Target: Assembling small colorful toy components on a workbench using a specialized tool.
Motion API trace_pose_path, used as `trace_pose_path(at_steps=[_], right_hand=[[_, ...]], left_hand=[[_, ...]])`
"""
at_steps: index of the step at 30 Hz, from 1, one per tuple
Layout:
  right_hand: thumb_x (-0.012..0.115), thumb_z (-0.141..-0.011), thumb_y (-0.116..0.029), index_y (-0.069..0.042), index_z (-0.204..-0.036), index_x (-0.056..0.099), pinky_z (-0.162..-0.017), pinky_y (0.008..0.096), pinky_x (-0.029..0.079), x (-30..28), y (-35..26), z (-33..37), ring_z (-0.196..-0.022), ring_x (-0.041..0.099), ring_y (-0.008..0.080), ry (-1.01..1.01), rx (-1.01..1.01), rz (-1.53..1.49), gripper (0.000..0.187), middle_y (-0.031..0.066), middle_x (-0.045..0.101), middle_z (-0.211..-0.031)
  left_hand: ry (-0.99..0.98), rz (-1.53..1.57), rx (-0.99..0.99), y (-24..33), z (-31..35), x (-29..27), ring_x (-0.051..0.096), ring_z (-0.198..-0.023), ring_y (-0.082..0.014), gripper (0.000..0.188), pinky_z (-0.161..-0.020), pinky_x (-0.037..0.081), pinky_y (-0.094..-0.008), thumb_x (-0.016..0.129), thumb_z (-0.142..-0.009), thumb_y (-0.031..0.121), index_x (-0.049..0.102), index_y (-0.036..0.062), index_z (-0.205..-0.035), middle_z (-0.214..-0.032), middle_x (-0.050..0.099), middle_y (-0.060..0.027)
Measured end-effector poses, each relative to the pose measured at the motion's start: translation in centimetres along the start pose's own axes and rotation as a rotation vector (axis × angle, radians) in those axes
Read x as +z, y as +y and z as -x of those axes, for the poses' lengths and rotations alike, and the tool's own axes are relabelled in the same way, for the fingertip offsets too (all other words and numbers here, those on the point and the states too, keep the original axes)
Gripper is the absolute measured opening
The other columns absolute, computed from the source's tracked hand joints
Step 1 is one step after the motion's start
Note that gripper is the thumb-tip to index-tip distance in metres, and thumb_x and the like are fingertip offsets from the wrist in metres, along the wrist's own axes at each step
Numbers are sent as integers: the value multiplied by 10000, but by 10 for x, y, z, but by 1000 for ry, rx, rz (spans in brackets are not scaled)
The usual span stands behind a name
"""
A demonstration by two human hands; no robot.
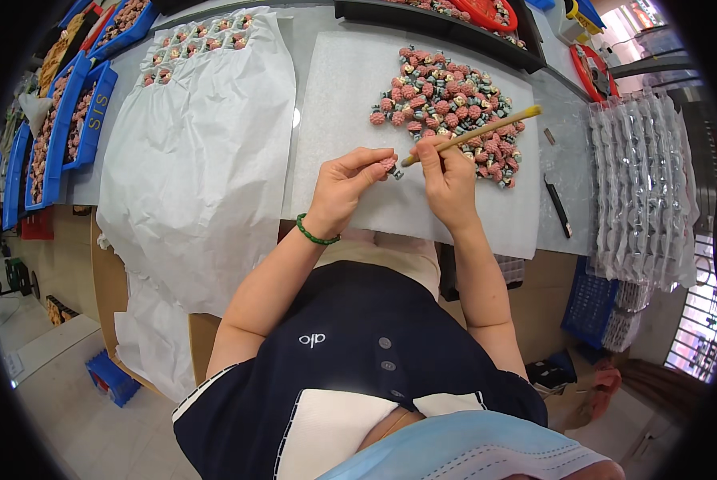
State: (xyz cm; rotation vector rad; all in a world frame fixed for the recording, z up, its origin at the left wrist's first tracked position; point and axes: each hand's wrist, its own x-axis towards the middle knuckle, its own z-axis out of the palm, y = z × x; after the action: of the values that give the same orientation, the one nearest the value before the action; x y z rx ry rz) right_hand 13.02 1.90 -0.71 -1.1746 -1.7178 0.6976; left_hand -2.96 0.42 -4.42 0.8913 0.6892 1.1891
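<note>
Between the thumb and fingers of my left hand (344,186) is a small figurine (389,166) with a pink knobbly top and a grey-green lower part. My right hand (448,182) grips a wooden-handled brush (494,126). Its dark end points at the figurine, and its yellow-tipped end sticks up to the right. The brush's dark end is close to the figurine; whether they touch I cannot tell. Just beyond my hands, a heap of similar figurines (446,92) lies on a white foam sheet (334,88).
White paper (198,160) hangs over the table's left side, with figurines in a tray (202,44) at its far end. Blue bins (94,120) stand far left. To the right lie a black pen-like tool (558,210) and stacked clear plastic trays (640,188). A black tray (438,28) sits at the back.
</note>
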Motion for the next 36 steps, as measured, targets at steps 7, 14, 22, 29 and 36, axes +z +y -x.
trace_pose_path(at_steps=[7,14,22,29,36], right_hand=[[521,-865,-119,-23,-827,526,-451,191,339,6,-6,-16,-510,438,46,76,99,-272,104,11,544,-696],[590,-560,86,-28,-767,515,-734,353,411,23,-5,-64,-885,502,249,-365,-432,439,248,60,549,-744],[543,-815,9,-31,-799,416,-611,220,450,15,-28,-33,-718,561,112,-157,-32,-216,135,111,585,-879],[546,-829,-25,-64,-911,358,-576,212,457,20,-21,9,-741,557,111,-131,241,-575,209,156,484,-1086],[568,-818,-26,-51,-903,358,-586,210,467,29,-16,34,-711,547,107,123,158,-472,229,141,504,-1023]], left_hand=[[123,262,-85,12,6,2,536,-835,-117,240,-739,424,-246,512,-852,90,547,-26,-1059,-931,586,-66],[161,443,-110,18,12,-1,512,-782,-129,212,-647,399,-244,444,-871,120,487,0,-1041,-863,526,-48],[204,366,-64,21,21,2,481,-738,-83,191,-619,381,-220,501,-860,106,488,19,-1030,-844,517,-13],[17,172,-73,14,20,3,441,-687,-52,267,-594,361,-186,484,-893,197,529,6,-1073,-810,524,8],[61,147,-85,3,16,4,416,-616,-34,241,-551,340,-168,528,-872,188,560,7,-1027,-723,516,41]])
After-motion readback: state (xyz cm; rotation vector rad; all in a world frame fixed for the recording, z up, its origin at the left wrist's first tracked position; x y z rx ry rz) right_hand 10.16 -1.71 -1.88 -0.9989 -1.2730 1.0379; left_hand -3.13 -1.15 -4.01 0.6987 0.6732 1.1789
